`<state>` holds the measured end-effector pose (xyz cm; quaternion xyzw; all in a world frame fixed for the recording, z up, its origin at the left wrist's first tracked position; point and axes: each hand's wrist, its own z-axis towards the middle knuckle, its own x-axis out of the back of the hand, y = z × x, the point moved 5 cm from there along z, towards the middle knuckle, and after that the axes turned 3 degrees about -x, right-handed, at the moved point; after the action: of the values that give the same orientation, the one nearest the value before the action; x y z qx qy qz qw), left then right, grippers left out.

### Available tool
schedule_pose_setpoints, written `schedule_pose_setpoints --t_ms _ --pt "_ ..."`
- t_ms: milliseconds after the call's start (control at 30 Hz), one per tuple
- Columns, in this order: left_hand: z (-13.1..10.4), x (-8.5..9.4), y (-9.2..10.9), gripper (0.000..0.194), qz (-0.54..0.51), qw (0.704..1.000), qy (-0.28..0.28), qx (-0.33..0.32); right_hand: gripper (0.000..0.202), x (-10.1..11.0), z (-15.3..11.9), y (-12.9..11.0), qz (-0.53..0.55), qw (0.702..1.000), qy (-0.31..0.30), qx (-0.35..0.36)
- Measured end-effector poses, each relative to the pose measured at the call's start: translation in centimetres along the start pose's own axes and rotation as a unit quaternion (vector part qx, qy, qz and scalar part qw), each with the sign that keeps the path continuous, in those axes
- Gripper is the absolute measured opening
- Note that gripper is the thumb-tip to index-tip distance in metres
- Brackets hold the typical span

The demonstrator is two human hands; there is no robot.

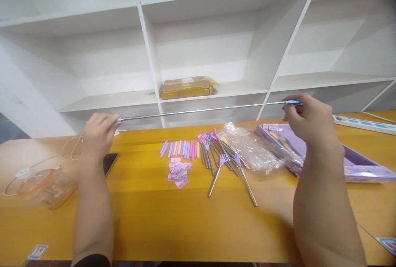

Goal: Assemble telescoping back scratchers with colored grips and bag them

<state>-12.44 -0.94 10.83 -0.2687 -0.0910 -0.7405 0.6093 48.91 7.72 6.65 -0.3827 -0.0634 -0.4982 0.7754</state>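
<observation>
A long thin metal rod (198,111) with light blue ends is stretched between my hands above the table. My left hand (100,128) is closed on its left end, and my right hand (306,114) pinches the blue right end. Below the rod lie several metal sticks with small hand-shaped heads in purple, pink and blue; two purple-headed ones (247,184) are nearest me. To their left is a row of coloured tubes (184,149), with a small pile of pink printed cards (179,172) in front of it.
Clear plastic bags (253,151) and a purple tray (368,172) are on the right, with a power strip (365,124) behind. An orange transparent container (48,188) and dark phone (110,161) are left. A taped box (188,88) sits on the white shelf (241,88).
</observation>
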Motion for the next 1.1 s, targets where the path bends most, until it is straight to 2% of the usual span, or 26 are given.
schedule_pose_setpoints --t_ms 533,767,867,933,1000,1100 --pt "0.0 0.0 0.0 0.033 -0.001 1.000 0.017 0.011 0.026 -0.2 0.2 0.2 -0.015 0.998 0.037 0.053" --pt "-0.4 1.3 -0.2 0.026 0.001 0.997 0.077 -0.008 0.028 0.2 -0.3 -0.3 -0.001 0.990 0.091 0.105" --pt "-0.3 2.0 0.1 0.023 -0.005 0.995 0.092 -0.029 0.034 0.3 -0.3 -0.4 0.017 0.988 0.087 0.123" --pt "0.0 1.8 1.0 0.022 -0.007 0.996 0.085 -0.035 0.037 -0.1 -0.2 -1.1 0.020 0.987 0.071 0.140" --pt "0.4 1.0 2.8 0.023 -0.004 0.997 0.070 -0.030 0.038 -1.3 -0.5 -2.7 0.001 0.987 0.043 0.152" --pt "0.4 -1.3 8.2 0.023 -0.013 0.996 0.072 -0.049 0.041 -4.9 -2.9 -7.2 -0.041 0.986 -0.039 0.155"
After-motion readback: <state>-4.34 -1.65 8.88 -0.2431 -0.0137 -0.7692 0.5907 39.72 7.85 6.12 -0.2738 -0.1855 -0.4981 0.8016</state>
